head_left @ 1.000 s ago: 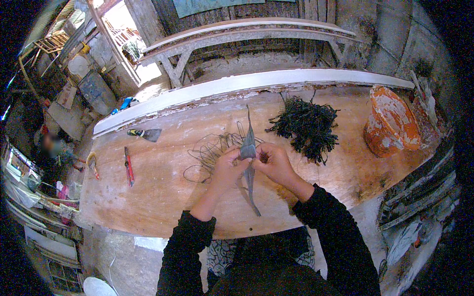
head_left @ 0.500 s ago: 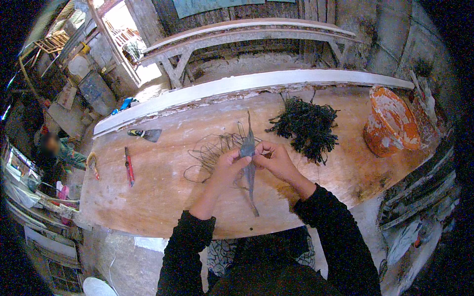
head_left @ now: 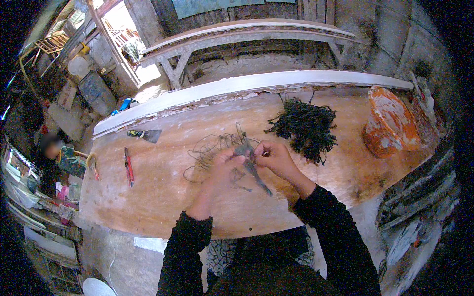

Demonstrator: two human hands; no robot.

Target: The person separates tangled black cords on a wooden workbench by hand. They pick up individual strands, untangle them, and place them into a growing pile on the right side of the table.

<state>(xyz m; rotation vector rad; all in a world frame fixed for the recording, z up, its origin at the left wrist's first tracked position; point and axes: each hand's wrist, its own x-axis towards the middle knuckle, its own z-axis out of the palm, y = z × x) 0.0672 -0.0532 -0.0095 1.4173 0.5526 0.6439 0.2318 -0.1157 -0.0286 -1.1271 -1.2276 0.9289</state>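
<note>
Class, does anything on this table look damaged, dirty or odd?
The orange bucket at the right end of the table looks dirty, smeared with patchy white; the white board along the far side looks damaged, its near edge ragged.

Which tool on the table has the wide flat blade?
The scraper, lying near the white plank: its grey blade flares out to the right, whereas the red tool is long and narrow.
</note>
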